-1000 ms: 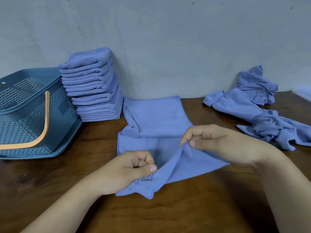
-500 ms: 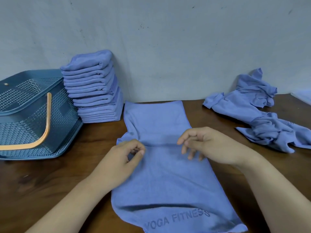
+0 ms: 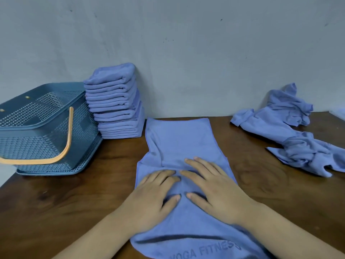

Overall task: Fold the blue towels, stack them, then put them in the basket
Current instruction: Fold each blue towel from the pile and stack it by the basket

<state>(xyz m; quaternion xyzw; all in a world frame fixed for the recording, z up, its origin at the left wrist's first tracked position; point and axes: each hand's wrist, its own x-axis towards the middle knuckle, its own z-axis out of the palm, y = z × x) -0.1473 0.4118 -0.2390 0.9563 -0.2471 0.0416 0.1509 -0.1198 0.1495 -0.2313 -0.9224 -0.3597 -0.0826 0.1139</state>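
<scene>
Pressing down flat, the fingers [image 3: 202, 166] of both hands lie straight and slightly spread on the towel [image 3: 179, 139], holding nothing. We see the left hand [image 3: 155, 191] and right hand [image 3: 214, 187] side by side, palms down near the towel's middle, index fingertips close together and thumbs pointing toward each other. The towel runs lengthwise away from us on the table [image 3: 74, 199]. A crease crosses it just beyond the fingertips, and its far edge reaches almost to the wall [image 3: 186, 53]. Its near end bears lettering in which we can read "FITNESS".

To the left, just beside the towel's far corner, a stack [image 3: 115, 101] of folded towels stands against the wall. Left of that, close enough that we cannot tell whether they touch, sits the basket [image 3: 46, 126], apparently tilted, its orange handle [image 3: 70, 131] lowered toward us. On the right, well apart, lies a heap [image 3: 291, 139] of crumpled towels.
</scene>
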